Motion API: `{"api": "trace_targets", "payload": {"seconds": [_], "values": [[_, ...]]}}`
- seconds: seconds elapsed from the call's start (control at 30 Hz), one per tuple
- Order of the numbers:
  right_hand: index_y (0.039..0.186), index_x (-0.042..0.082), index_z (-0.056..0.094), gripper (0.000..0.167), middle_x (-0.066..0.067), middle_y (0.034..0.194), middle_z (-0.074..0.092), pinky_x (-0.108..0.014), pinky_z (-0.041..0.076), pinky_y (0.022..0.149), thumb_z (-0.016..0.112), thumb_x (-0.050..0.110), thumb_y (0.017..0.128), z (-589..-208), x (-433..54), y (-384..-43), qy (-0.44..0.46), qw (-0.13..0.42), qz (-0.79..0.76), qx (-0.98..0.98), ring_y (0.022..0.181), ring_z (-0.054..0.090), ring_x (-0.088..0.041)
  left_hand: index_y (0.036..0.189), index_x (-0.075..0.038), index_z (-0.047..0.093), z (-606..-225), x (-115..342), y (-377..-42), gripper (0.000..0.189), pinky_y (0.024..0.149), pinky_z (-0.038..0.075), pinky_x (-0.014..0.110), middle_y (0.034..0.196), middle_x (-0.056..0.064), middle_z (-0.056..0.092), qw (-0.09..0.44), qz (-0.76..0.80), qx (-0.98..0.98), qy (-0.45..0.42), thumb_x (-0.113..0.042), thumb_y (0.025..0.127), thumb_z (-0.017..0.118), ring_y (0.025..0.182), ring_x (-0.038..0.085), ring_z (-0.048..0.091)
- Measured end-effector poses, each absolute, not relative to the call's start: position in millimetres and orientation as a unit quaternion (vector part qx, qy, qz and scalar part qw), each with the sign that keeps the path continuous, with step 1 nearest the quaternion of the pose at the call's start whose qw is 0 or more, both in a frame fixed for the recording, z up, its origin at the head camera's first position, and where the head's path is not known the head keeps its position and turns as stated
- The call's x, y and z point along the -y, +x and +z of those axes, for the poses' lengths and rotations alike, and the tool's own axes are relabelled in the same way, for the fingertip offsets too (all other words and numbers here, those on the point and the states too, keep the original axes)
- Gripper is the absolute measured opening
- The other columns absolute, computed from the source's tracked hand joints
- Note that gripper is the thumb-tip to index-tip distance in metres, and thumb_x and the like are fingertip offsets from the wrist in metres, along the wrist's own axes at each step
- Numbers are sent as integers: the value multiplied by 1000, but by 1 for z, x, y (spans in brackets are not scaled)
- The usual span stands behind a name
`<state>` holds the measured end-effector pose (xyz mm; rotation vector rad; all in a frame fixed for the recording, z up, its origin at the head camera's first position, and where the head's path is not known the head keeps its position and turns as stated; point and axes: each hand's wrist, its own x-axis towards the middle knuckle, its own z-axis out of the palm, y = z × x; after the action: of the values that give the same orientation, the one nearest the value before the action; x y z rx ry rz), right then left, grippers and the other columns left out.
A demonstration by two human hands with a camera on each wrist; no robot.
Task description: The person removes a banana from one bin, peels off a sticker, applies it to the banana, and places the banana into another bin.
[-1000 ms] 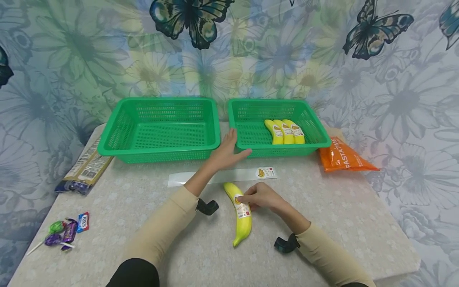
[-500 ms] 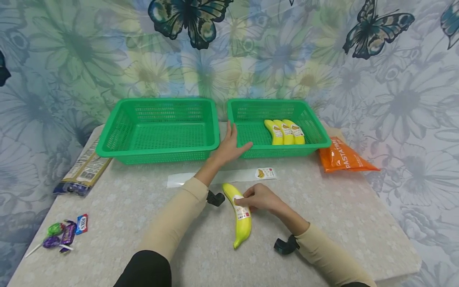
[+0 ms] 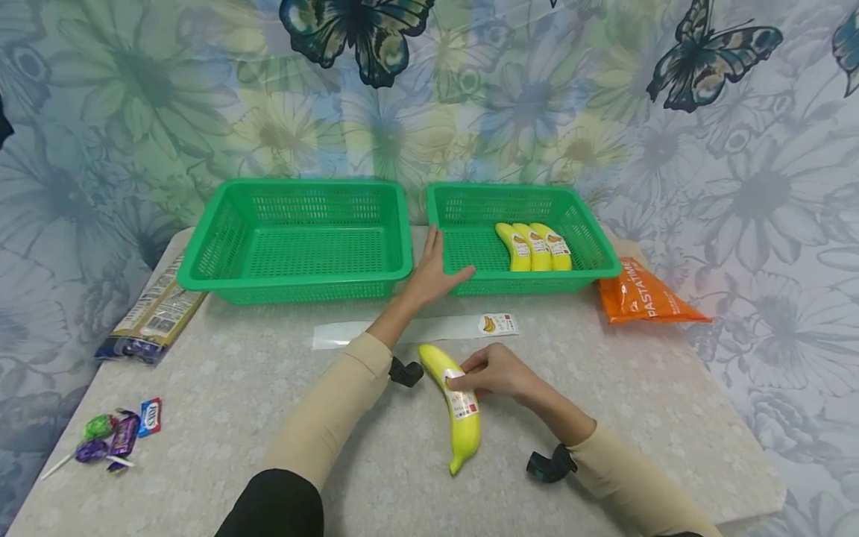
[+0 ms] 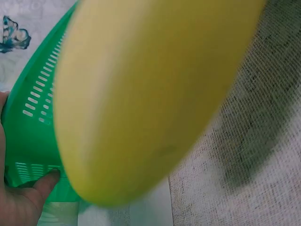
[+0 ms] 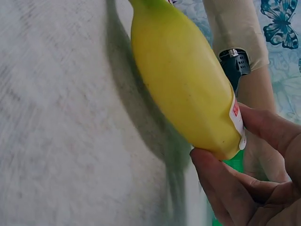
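My right hand pinches a yellow banana between thumb and fingers at its middle, where a white label wraps over the peel. In the right wrist view the banana is raised over the table and casts a shadow beside it. My left hand, fingers stretched out, lies at the left front corner of the right green basket. The left wrist view has its thumb against the basket's wall, with the blurred banana filling the foreground. Three labelled bananas lie side by side inside that basket.
Left of it stands a larger green basket with nothing in it. A pale strip bearing a banana label lies before the baskets. An orange pasta bag, a gold-and-blue packet and several wrapped sweets lie toward the table's sides.
My left hand has reached slightly farther forward along the basket corner. The right hand still pinches the banana, which has shifted a little to the right and toward me.
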<state>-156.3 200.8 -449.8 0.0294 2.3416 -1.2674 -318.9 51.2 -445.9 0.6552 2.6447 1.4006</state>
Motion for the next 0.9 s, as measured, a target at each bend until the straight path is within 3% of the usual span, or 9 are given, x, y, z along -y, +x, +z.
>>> {"api": "trace_targets", "payload": {"seconds": [0.23, 0.47, 0.7, 0.9], "values": [[100, 4, 75, 42, -5, 85, 74, -37, 61, 69, 84, 36, 75, -415, -217, -161, -27, 247, -439, -863, 71, 69, -14, 157, -13, -10, -445, -51, -323, 107, 117, 26, 58, 164, -3, -19, 48, 482, -851, 203, -54, 89, 62, 152, 35, 10], [117, -1, 67, 55, -13, 101, 72, -37, 61, 74, 81, 36, 79, -340, -242, -185, -65, 241, -395, -884, 80, 69, -16, 157, -11, -8, -448, -52, -322, 107, 116, 30, 57, 165, -1, -16, 40, 490, -847, 203, -46, 88, 66, 150, 38, 16], [126, -2, 61, 58, -19, 119, 67, -35, 61, 79, 78, 34, 83, -262, -262, -251, -67, 180, -375, -907, 88, 70, -17, 157, -9, -6, -455, -51, -319, 112, 115, 31, 56, 165, 2, -15, 43, 501, -840, 204, -50, 85, 70, 150, 38, 15], [127, 2, 62, 62, -12, 129, 62, -36, 59, 87, 74, 44, 83, -240, -275, -329, -69, 179, -333, -923, 93, 68, -17, 157, -11, -6, -453, -50, -319, 112, 117, 29, 55, 165, 0, -14, 46, 517, -832, 198, -52, 85, 69, 151, 36, 12]]}}
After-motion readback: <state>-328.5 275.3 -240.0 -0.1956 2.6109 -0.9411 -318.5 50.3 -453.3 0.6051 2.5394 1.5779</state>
